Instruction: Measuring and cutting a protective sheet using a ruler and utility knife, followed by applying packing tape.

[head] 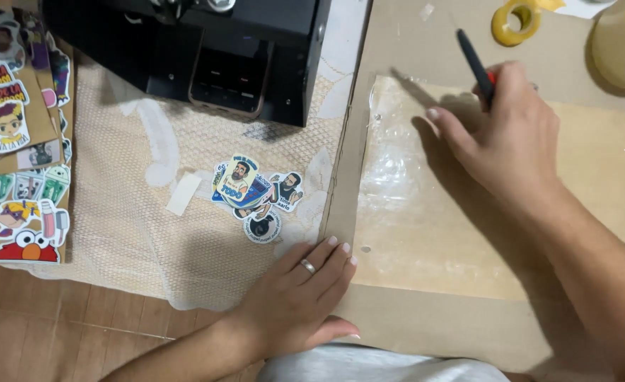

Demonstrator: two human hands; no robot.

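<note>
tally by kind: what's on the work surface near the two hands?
Loose cut-out stickers, overlapping pile by the left hand: 3 or so
Pen-like tool in the right hand: 1
Yellow tape roll: 1
Clear film sheet: 1
Black machine: 1
Total: about 7

A little pile of cut-out cartoon stickers (256,194), blue, yellow and white, is lying on the pale mat. More bright stickers are sitting on brown boards (16,141) at the left edge, one showing a red furry face.
</note>
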